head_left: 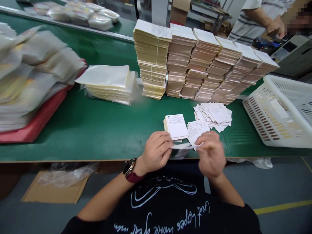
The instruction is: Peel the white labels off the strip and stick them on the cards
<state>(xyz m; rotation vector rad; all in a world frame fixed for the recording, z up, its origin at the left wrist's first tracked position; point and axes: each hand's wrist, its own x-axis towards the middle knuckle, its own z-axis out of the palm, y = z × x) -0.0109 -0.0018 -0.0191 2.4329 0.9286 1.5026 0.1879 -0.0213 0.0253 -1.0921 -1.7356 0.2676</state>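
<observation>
White paper slip (pixel 180 147) is pinched by left hand (pixel 157 151), right hand (pixel 212 154) | long axis held crosswise | card stack (pixel 177 126) seen just beyond left hand

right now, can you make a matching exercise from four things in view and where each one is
Things
1. thin white piece
2. watch
3. white basket
4. loose card pile

Places
A. at the right end of the green table
B. held between the left hand and the right hand
C. spread out just in front of the tall card stacks
D. on the left wrist

Right pairs: 1-B, 2-D, 3-A, 4-C
</observation>
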